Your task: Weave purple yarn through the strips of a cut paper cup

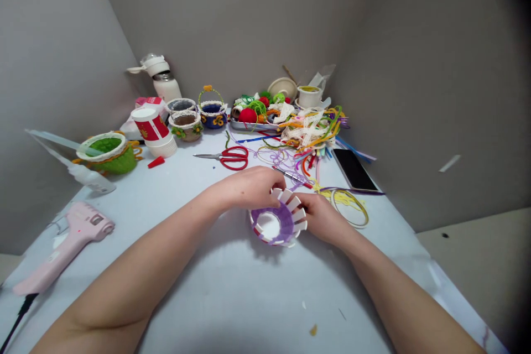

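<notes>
A paper cup (277,224) cut into upright strips, with purple yarn woven round its inside, stands on the white table (215,287) in front of me. My left hand (249,188) curls over its far rim, fingers closed on the strips. My right hand (321,217) grips the cup's right side with closed fingers. A purple yarn strand (295,180) trails off behind the cup toward the craft pile.
Red scissors (232,157) lie beyond my hands. A phone (354,170) is at the right and a pink glue gun (66,243) at the left. Finished yarn baskets (108,152), stacked red cups (152,131), a bottle (164,80) and a tangle of coloured cords (307,127) fill the back.
</notes>
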Demonstrator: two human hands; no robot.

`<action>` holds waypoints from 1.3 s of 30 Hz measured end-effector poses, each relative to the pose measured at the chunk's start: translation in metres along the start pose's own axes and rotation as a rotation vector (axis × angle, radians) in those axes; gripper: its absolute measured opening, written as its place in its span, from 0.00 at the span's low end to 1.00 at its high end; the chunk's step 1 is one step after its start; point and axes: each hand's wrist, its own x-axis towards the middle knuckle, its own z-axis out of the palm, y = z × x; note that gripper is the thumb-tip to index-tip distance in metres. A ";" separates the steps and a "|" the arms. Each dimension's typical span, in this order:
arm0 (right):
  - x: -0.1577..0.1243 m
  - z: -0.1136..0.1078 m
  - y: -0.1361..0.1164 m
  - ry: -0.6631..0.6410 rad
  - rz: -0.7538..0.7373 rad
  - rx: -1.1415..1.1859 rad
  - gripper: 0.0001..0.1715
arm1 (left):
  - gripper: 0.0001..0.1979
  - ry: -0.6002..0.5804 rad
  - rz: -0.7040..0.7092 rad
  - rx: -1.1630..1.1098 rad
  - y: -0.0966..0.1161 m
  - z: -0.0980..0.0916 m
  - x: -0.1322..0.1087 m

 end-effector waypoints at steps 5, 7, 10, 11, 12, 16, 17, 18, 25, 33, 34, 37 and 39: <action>0.002 0.003 0.003 0.033 -0.030 -0.026 0.08 | 0.07 0.023 0.002 0.028 0.003 0.007 0.005; 0.002 0.001 0.003 0.029 -0.045 -0.019 0.08 | 0.06 0.057 -0.008 0.043 0.003 0.009 0.006; 0.000 -0.007 0.001 0.029 -0.051 -0.010 0.10 | 0.06 0.087 -0.044 0.057 0.000 0.009 0.006; -0.001 -0.012 0.000 0.025 -0.044 -0.003 0.11 | 0.06 0.090 -0.060 0.056 0.000 0.008 0.006; -0.002 -0.017 0.000 0.023 -0.032 0.006 0.11 | 0.06 0.092 -0.076 0.056 -0.001 0.007 0.005; -0.009 -0.036 0.001 0.057 0.024 0.047 0.15 | 0.06 0.085 -0.106 0.070 -0.001 0.006 0.006; -0.010 -0.039 0.002 0.070 0.041 0.070 0.16 | 0.06 0.083 -0.109 0.075 -0.001 0.006 0.006; -0.011 -0.041 0.002 0.079 0.057 0.100 0.17 | 0.06 0.081 -0.110 0.079 -0.001 0.007 0.006; -0.017 -0.035 -0.009 0.153 -0.004 0.194 0.13 | 0.08 0.092 -0.109 0.118 0.000 0.011 0.006; -0.021 -0.038 -0.014 0.136 -0.141 -0.024 0.07 | 0.07 0.090 -0.122 0.122 -0.001 0.009 0.006; -0.021 -0.039 -0.012 0.136 -0.128 -0.031 0.07 | 0.07 0.086 -0.130 0.119 -0.002 0.008 0.006; -0.017 -0.039 -0.005 0.083 -0.063 -0.061 0.08 | 0.07 0.085 -0.146 0.111 -0.003 0.007 0.005; -0.014 -0.034 -0.001 -0.002 -0.027 -0.117 0.09 | 0.08 0.088 -0.141 0.118 -0.004 0.007 0.004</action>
